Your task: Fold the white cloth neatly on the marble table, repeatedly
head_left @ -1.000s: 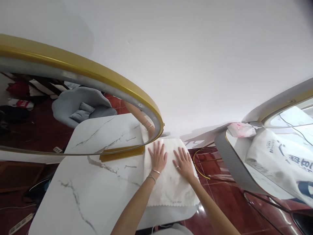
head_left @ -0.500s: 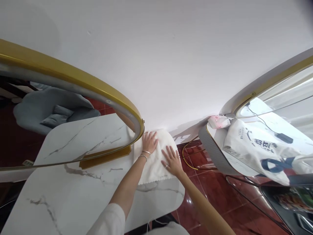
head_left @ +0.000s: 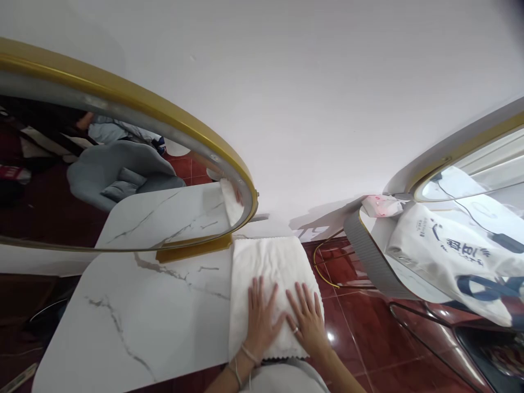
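Observation:
A white cloth (head_left: 268, 259) with a scalloped edge lies spread over the right end of the white marbled table (head_left: 176, 322). My left hand (head_left: 262, 316) presses flat on it near the front edge, fingers stretched out, with bracelets at the wrist. Beside it my right hand (head_left: 307, 319) also lies flat on the cloth, fingers spread, a ring on one finger. Neither hand grips anything. Small creases run through the cloth beyond the fingertips.
A gold-framed mirror (head_left: 196, 128) stands at the table's back left; a second gold-framed mirror (head_left: 436, 166) is at right. Across a gap of red tiled floor (head_left: 347, 322), another table carries a white printed bag (head_left: 446, 245) and a tissue pack (head_left: 380, 206).
Both hands have slid back toward my body over the cloth. The cloth now reaches the table's front edge and covers more of its right end. The camera view has shifted too.

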{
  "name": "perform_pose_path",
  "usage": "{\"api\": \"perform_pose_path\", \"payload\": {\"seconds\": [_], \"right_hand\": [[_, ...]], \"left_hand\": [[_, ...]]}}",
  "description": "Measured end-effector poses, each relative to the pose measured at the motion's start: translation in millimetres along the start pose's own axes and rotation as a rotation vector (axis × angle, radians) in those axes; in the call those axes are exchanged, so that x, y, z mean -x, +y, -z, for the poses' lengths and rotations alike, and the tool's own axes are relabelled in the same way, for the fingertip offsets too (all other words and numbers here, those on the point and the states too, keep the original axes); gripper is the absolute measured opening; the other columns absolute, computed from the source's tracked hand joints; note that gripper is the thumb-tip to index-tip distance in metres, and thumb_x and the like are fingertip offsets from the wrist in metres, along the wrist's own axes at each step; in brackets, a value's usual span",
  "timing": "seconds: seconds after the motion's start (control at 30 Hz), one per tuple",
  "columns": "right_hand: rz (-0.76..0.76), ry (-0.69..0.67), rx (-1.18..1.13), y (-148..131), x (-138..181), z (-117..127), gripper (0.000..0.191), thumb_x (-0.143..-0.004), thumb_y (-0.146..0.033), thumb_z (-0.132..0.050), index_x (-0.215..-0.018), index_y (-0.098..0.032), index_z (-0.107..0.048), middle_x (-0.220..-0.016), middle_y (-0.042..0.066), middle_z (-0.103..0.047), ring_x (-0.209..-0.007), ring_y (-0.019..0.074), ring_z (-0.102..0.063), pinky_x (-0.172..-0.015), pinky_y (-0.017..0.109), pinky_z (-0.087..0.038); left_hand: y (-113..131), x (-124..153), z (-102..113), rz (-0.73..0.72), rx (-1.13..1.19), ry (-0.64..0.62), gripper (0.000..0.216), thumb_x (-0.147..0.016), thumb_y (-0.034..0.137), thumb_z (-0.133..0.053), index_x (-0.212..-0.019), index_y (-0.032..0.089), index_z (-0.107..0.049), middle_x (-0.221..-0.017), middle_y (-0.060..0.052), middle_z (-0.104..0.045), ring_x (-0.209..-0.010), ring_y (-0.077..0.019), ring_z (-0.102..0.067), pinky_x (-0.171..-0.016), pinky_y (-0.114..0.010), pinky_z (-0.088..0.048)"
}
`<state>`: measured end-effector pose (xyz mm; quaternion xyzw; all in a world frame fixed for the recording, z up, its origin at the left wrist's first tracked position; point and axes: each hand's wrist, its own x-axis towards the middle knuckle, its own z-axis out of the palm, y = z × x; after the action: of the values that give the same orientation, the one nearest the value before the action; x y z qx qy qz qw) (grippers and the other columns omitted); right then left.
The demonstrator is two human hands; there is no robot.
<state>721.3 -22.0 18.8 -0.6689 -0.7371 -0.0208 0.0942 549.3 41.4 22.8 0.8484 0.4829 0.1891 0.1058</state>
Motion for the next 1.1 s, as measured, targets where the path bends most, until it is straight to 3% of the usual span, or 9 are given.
{"api": "perform_pose_path", "payload": {"seconds": [0.13,0.33,0.43,0.53,0.7,0.83,0.97,1.03,1.1], "right_hand": [[0.005,0.009,0.013,-19.7,18.0,-0.5,0.065,-0.093,-0.040,-0.044,-0.150,-0.026,-0.019,-0.155,0.011,-0.020,-0.142,0.0343,-0.018,-0.110,0.054,-0.021],[0.097,0.030,0.009,-37.9,0.5,-5.3,0.064,-0.091,-0.042,-0.044,-0.150,-0.027,-0.022,-0.152,0.011,-0.029,-0.139,0.0343,-0.025,-0.107,0.053,-0.024],[0.157,0.021,-0.093,-47.3,-25.6,-12.2,0.057,-0.092,-0.043,-0.043,-0.147,-0.032,-0.030,-0.144,0.008,-0.043,-0.130,0.0314,-0.038,-0.103,0.049,-0.030],[0.146,0.041,-0.244,-54.3,-64.8,-21.5,0.045,-0.095,-0.034,-0.038,-0.139,-0.026,-0.044,-0.123,0.010,-0.057,-0.110,0.0263,-0.050,-0.094,0.043,-0.038],[0.020,0.186,-0.308,-66.8,-129.8,-36.7,0.039,-0.096,-0.029,-0.035,-0.130,-0.018,-0.050,-0.126,0.014,-0.051,-0.117,0.0273,-0.042,-0.094,0.042,-0.036],[-0.098,0.195,-0.272,-78.5,-159.0,-46.4,0.040,-0.095,-0.032,-0.034,-0.129,-0.015,-0.048,-0.121,0.015,-0.053,-0.107,0.0281,-0.044,-0.086,0.041,-0.034],[-0.197,0.172,-0.270,-76.5,-175.3,-51.8,0.035,-0.091,-0.020,-0.033,-0.118,-0.016,-0.056,-0.091,0.011,-0.060,-0.087,0.0259,-0.047,-0.077,0.039,-0.031],[-0.178,0.156,-0.280,-70.1,-177.0,-51.7,0.032,-0.087,-0.013,-0.034,-0.104,-0.018,-0.061,-0.084,0.009,-0.060,-0.084,0.0239,-0.047,-0.077,0.038,-0.029],[-0.169,0.171,-0.291,-63.8,-173.2,-50.7,0.033,-0.086,-0.010,-0.033,-0.097,-0.019,-0.063,-0.083,0.007,-0.060,-0.082,0.0223,-0.048,-0.077,0.037,-0.029]], "left_hand": [[11.1,48.1,10.9,-0.082,-0.089,-0.055,0.069,-0.084,0.046,-0.057,-0.146,0.032,-0.029,-0.157,-0.009,-0.017,-0.143,-0.0350,-0.017,-0.113,-0.055,-0.019],[-18.6,53.0,19.9,-0.026,-0.163,-0.053,0.067,-0.084,0.051,-0.054,-0.145,0.038,-0.029,-0.154,-0.006,-0.029,-0.141,-0.0319,-0.025,-0.109,-0.052,-0.028],[-39.7,59.5,28.2,0.018,-0.224,-0.050,0.068,-0.083,0.050,-0.054,-0.145,0.039,-0.029,-0.153,-0.006,-0.031,-0.141,-0.0323,-0.026,-0.108,-0.053,-0.030],[-62.3,72.0,40.6,0.045,-0.278,-0.045,0.065,-0.084,0.048,-0.053,-0.145,0.039,-0.029,-0.152,-0.006,-0.031,-0.140,-0.0327,-0.028,-0.108,-0.053,-0.028],[-81.5,81.9,55.7,0.097,-0.254,-0.045,0.060,-0.086,0.049,-0.052,-0.142,0.038,-0.036,-0.149,-0.006,-0.037,-0.135,-0.0308,-0.034,-0.109,-0.051,-0.027],[-95.1,40.3,54.2,0.336,-0.109,0.092,0.038,-0.092,0.040,-0.044,-0.127,0.032,-0.056,-0.127,-0.008,-0.055,-0.117,-0.0250,-0.049,-0.097,-0.044,-0.040],[-136.2,-29.5,56.3,0.746,-0.085,0.488,0.038,-0.092,0.040,-0.043,-0.116,0.017,-0.059,-0.116,-0.015,-0.055,-0.101,-0.0273,-0.053,-0.087,-0.046,-0.044],[-157.4,-53.4,59.3,0.817,-0.071,0.578,0.034,-0.090,0.039,-0.045,-0.107,0.014,-0.060,-0.101,-0.014,-0.058,-0.093,-0.0274,-0.055,-0.082,-0.045,-0.046],[-170.4,-64.7,61.8,0.775,-0.038,0.581,0.025,-0.091,0.034,-0.042,-0.097,0.016,-0.059,-0.090,-0.010,-0.059,-0.087,-0.0242,-0.057,-0.078,-0.040,-0.048]]}}
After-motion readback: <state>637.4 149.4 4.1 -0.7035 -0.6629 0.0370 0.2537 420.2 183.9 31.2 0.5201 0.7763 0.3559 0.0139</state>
